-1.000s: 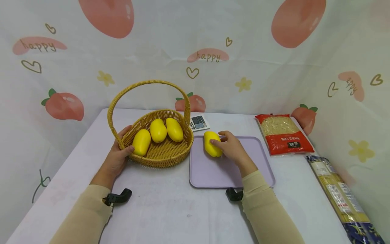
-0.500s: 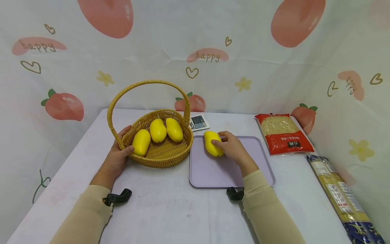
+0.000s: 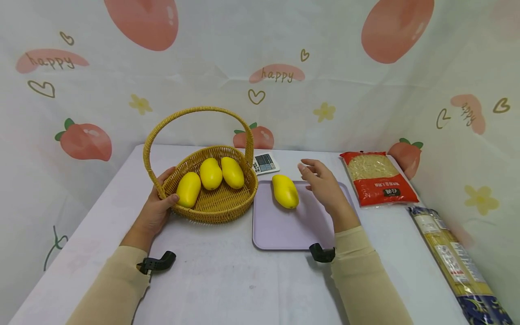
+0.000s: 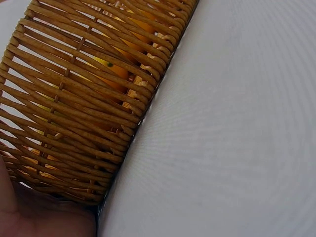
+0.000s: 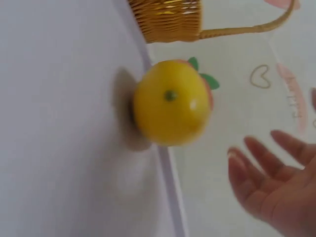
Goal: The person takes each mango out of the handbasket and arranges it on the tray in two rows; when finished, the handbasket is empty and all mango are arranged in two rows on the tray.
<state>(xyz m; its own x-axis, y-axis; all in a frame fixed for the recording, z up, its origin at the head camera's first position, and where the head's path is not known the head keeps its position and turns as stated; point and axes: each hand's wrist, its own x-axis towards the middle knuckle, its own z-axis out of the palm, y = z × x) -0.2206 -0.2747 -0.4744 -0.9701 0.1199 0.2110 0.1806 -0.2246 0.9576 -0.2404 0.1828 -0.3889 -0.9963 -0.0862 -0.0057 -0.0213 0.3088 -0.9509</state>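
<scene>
A yellow mango (image 3: 286,192) lies by itself on the lilac tray (image 3: 292,237), left of centre. Just right of it and raised, my right hand (image 3: 325,187) touches nothing, its fingers loosely bent; the right wrist view shows a gap between the hand (image 5: 276,182) and the mango (image 5: 173,103). My left hand (image 3: 156,210) grips the left rim of a wicker basket (image 3: 219,216), thumb on the rim near the handle's foot. Inside the basket lie three more mangoes (image 3: 211,174). Through the weave in the left wrist view, the basket wall (image 4: 84,98) partly hides the yellow fruit.
Behind the basket lies a small white card-like item with a dark panel (image 3: 265,163). To the right are a red-and-clear food bag (image 3: 379,178) and long packs of noodles (image 3: 455,262). A printed cloth backdrop rises behind the white table (image 3: 227,284).
My right hand has let go of the mango and moved up and to the right, leaving it on the tray. The left hand and the basket have stayed in place.
</scene>
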